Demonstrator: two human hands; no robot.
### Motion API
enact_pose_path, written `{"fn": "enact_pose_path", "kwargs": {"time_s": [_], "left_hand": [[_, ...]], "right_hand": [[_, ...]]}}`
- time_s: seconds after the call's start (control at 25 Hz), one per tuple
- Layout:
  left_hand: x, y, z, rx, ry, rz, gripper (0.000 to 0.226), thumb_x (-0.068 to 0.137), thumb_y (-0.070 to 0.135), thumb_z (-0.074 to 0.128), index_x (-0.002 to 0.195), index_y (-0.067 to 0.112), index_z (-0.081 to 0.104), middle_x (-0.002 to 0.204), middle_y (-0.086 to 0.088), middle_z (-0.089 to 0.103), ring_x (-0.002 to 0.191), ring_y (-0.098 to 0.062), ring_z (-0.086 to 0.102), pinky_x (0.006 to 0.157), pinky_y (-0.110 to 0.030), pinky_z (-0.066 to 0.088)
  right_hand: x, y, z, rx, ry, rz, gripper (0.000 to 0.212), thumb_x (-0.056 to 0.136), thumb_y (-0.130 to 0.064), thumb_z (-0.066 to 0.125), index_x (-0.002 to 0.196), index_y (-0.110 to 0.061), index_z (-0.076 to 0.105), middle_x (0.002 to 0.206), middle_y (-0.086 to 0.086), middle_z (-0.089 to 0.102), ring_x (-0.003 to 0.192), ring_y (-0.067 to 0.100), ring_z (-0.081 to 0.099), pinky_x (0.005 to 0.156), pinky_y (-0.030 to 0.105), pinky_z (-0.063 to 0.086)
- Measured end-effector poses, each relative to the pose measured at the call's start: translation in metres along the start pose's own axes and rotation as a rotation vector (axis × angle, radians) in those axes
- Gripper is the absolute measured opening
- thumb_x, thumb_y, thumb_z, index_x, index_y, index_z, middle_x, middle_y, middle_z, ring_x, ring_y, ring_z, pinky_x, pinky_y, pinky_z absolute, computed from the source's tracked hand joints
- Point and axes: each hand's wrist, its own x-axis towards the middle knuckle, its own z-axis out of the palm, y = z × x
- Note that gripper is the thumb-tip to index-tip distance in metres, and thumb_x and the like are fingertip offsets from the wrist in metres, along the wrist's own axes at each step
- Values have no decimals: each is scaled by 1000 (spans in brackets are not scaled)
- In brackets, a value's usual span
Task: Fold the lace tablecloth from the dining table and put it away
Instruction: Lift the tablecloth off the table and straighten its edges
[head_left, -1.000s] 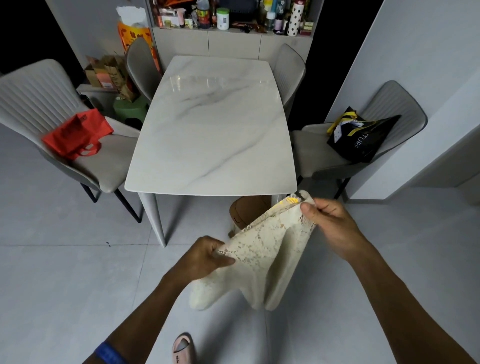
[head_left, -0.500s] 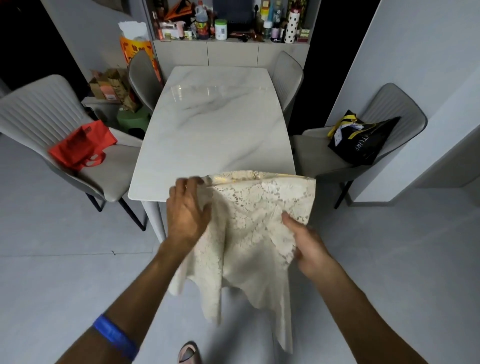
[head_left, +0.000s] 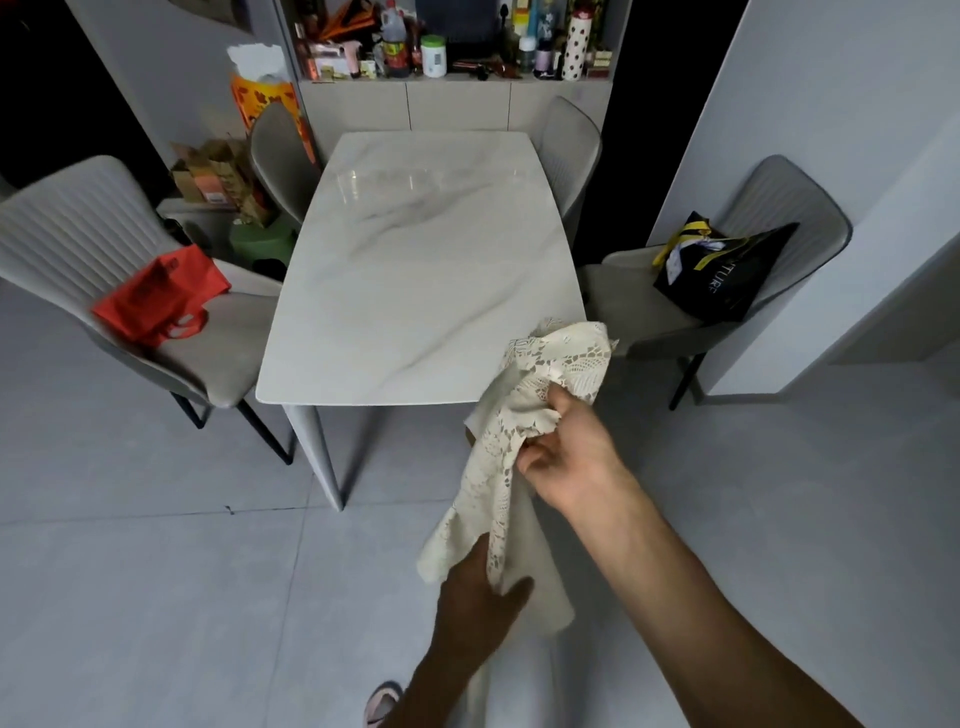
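Cloth (head_left: 524, 431) off the table (head_left: 415, 270), hanging in the air at the near right corner, bunched rather than flat; right hand (head_left: 569, 457) grasps it near the top, thumb and fingers curled into a gathered wad, a lace flap standing above the grip and the rest trailing below; left hand (head_left: 475, 597) lower down, thumb laid over the front of the hanging part and the fingers apparently behind, so it seems to pinch the cloth, though the fingertips are hidden; fold looks partly made, not squared. To do this step well, by my judgement: let the left hand run down to find a true edge or corner below the right grip, bring it up to meet the edge held above, and shake out the wad so layers lie even; lace catches on fingers and on itself, so ease it, no tugging; the table top just beyond the upper grip would serve for flattening. Where it is to be stored I cannot tell. Count: one cloth; one table; four chairs, two left of the grip, two right; one red bag (head_left: 156, 296) on the near left chair (head_left: 78, 244); one black bag (head_left: 727, 270) on the near right chair (head_left: 779, 208); shelf clutter beyond the table too crowded to count; one slipper toe (head_left: 382, 701) below the lower hand.
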Motion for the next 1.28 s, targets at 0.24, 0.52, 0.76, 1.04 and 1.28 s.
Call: {"fn": "enact_pose_path", "kwargs": {"time_s": [0.24, 0.52, 0.76, 1.04, 1.28], "left_hand": [[29, -46, -48, 268, 127, -70, 9, 90, 18, 65, 92, 18, 74, 88, -4, 75, 87, -27, 71, 72, -31, 50], [62, 43, -76, 436, 127, 428, 27, 89, 36, 54, 91, 18, 73, 84, -6, 76, 81, -32, 69, 68, -36, 54], [57, 106, -56, 692, -83, 691, 13, 81, 29, 65, 94, 27, 67, 87, 4, 74, 81, -21, 68, 64, -25, 42], [77, 78, -106, 835, 34, 660, 25, 68, 12, 61, 89, 25, 66, 83, 2, 73, 79, -23, 65, 71, -29, 42], [74, 46, -144, 372, 253, 464, 34, 74, -2, 61, 93, 21, 76, 74, 3, 76, 66, -21, 70, 64, -32, 57]], "right_hand": [[-10, -71, -56, 412, -48, -244, 27, 96, -12, 47, 70, -16, 53, 42, -4, 53, 32, 7, 51, 33, 16, 42], [20, -30, -132, -885, 195, -697, 81, 80, -28, 75, 149, -30, 32, 143, -4, 43, 126, 17, 44, 96, 31, 40], [41, 21, -129, -1494, -331, -840, 19, 87, -26, 68, 83, -44, 65, 68, -19, 65, 61, 0, 57, 58, 16, 37], [21, 1, -111, -1165, -535, -704, 23, 87, -14, 66, 92, -36, 73, 80, -10, 71, 72, 4, 63, 65, 18, 48], [11, -34, -130, -1146, -340, -647, 20, 88, -7, 65, 90, -25, 75, 84, 3, 74, 81, 19, 70, 66, 23, 53]]}}
